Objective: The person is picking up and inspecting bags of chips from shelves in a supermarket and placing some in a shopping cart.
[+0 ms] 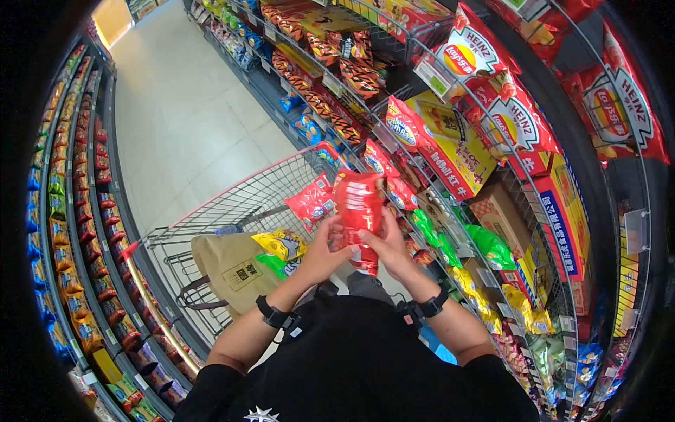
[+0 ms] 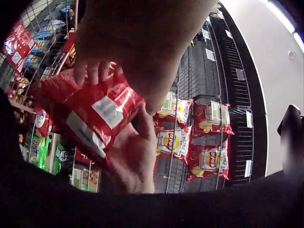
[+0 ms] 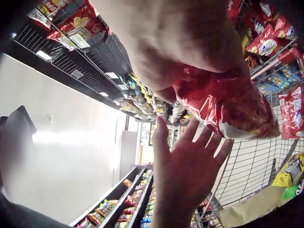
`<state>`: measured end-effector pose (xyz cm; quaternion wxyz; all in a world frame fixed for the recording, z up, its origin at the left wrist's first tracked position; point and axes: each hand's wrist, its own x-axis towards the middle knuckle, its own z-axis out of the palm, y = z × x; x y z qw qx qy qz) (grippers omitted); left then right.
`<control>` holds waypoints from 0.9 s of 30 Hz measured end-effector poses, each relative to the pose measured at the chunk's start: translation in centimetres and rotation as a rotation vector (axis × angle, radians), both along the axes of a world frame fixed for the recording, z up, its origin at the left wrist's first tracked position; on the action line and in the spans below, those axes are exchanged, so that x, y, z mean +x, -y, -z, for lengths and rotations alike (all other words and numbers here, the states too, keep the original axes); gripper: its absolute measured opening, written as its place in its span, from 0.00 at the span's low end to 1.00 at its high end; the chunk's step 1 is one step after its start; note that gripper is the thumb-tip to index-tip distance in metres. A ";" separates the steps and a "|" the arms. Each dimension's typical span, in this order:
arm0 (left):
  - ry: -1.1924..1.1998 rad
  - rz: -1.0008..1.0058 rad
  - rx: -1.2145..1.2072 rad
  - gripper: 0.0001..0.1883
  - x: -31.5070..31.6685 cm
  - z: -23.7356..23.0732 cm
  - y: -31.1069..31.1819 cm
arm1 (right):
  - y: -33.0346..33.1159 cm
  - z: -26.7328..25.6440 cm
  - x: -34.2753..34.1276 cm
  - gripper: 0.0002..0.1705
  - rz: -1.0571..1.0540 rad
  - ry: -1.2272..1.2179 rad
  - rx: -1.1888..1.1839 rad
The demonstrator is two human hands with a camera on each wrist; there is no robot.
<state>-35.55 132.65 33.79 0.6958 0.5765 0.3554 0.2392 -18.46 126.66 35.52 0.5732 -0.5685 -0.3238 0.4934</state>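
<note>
A shiny red snack bag point(image 1: 360, 207) is held up over the shopping cart's near end, before the chest. My right hand point(image 1: 389, 246) grips its right side, thumb across the front. At the opposite edge, the left hand point(image 1: 329, 246) touches the bag; the right wrist view shows the left hand's palm point(image 3: 183, 173), its fingers straight and spread and its thumb off the bag. White label panels point(image 2: 108, 112) on the bag face the left wrist camera.
The wire cart point(image 1: 232, 190) holds another red bag point(image 1: 311, 202), a yellow bag point(image 1: 281, 244), a green bag point(image 1: 278, 266) and a tan tote point(image 1: 228, 267). Snack shelves point(image 1: 443, 176) stand close on the right; another row point(image 1: 84, 232) runs along the left. Tiled floor point(image 1: 179, 105) stretches ahead.
</note>
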 end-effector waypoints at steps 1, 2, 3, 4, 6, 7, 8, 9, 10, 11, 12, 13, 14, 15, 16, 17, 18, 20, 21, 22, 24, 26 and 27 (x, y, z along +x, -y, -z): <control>-0.015 -0.090 -0.009 0.39 0.1 -1.3 0.2 | 0.2 0.4 0.0 0.41 -0.074 0.048 0.003; -0.030 -0.179 -0.018 0.39 0.1 -1.9 0.2 | 0.4 0.8 0.0 0.41 -0.147 0.095 0.006; -0.056 -0.181 0.088 0.40 -0.4 2.8 -0.8 | 0.4 0.8 0.0 0.41 -0.149 0.098 0.009; -0.003 -0.223 0.024 0.38 -0.8 3.2 -1.5 | 0.3 0.8 0.0 0.41 -0.173 -0.024 -0.015; 0.098 -0.242 -0.138 0.33 -1.3 5.0 -2.0 | 0.2 1.7 0.3 0.41 -0.198 -0.144 -0.037; 0.101 -0.244 -0.135 0.33 -1.7 5.8 -2.0 | 0.0 3.5 0.5 0.41 -0.173 0.092 -0.073; 0.184 -0.226 -0.302 0.30 -2.0 6.2 -1.9 | -0.1 5.6 0.8 0.40 -0.142 0.329 -0.105; 0.266 -0.207 -0.469 0.28 -2.2 6.6 -2.0 | -0.1 7.9 0.8 0.35 -0.174 0.112 -0.189; 0.270 -0.204 -0.463 0.28 -2.4 7.3 -2.1 | 0.0 7.8 0.8 0.35 -0.173 0.117 -0.182; 0.218 -0.205 -0.551 0.27 -2.7 7.8 -2.1 | 0.2 7.9 0.8 0.34 -0.247 -0.061 -0.290; 0.165 -0.206 -0.639 0.26 -2.9 8.3 -2.1 | 0.4 7.8 0.7 0.32 -0.320 -0.239 -0.397; 0.100 -0.191 -0.595 0.27 -2.9 8.8 -2.5 | 0.1 8.2 1.0 0.32 -0.338 -0.152 -0.419; 0.106 -0.186 -0.584 0.27 -3.2 10.2 -2.7 | 0.0 9.0 1.1 0.32 -0.335 -0.146 -0.408; 0.042 -0.078 -0.617 0.29 -3.9 12.6 -2.5 | 0.3 10.0 1.1 0.32 -0.314 -0.230 -0.423; -0.024 0.031 -0.648 0.30 -4.4 13.9 -1.9 | 0.7 10.6 1.1 0.32 -0.294 -0.314 -0.438; -0.041 0.017 -0.568 0.30 -4.4 14.1 -1.6 | 0.8 11.0 1.1 0.33 -0.326 -0.336 -0.400; -0.056 0.002 -0.488 0.31 -4.3 13.8 -1.3 | 0.4 11.0 1.6 0.34 -0.359 -0.356 -0.362; -0.009 -0.050 -0.585 0.29 -3.7 12.1 -1.8 | -0.5 6.6 2.4 0.38 -0.451 -0.389 -0.525; -0.053 -0.099 -0.592 0.27 -3.6 12.6 -2.1 | -1.0 6.9 3.1 0.40 -0.452 -0.302 -0.580; -0.096 -0.150 -0.598 0.25 -3.3 13.1 -2.4 | -1.1 8.2 3.8 0.42 -0.451 -0.215 -0.636; -0.058 -0.238 -0.521 0.23 -3.3 13.3 -3.0 | -1.6 11.6 5.4 0.45 -0.380 -0.115 -0.565; -0.186 -0.249 -0.446 0.22 -3.3 14.6 -4.7 | -2.0 9.5 7.9 0.45 -0.384 0.012 -0.461; -0.195 -0.231 -0.423 0.22 -3.4 14.6 -5.2 | -2.1 8.4 9.3 0.42 -0.366 -0.001 -0.411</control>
